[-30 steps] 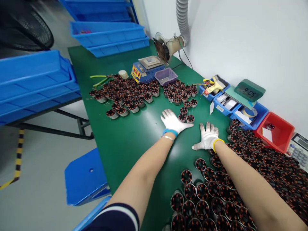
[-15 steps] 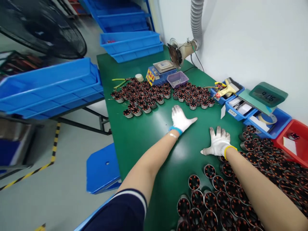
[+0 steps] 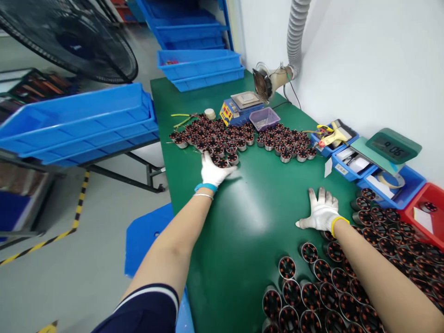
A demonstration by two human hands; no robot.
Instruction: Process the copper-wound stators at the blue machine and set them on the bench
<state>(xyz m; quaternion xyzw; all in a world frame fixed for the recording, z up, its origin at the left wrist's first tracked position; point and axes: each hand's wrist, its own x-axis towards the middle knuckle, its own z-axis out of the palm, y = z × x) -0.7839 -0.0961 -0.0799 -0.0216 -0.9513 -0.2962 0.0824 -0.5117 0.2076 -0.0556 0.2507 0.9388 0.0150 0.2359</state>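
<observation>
The left hand (image 3: 212,173), grip spread, is at the front of the far stators (image 3: 223,163) on the surface (image 3: 239,249); the right hand (image 3: 322,213), grip also spread, is beside the near stators (image 3: 310,296).

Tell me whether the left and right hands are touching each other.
Apart. The head view shows green tabletop between the left hand and the right hand, both gloved.

Workshop: blue bins (image 3: 81,122), wound cores (image 3: 322,270)
</observation>
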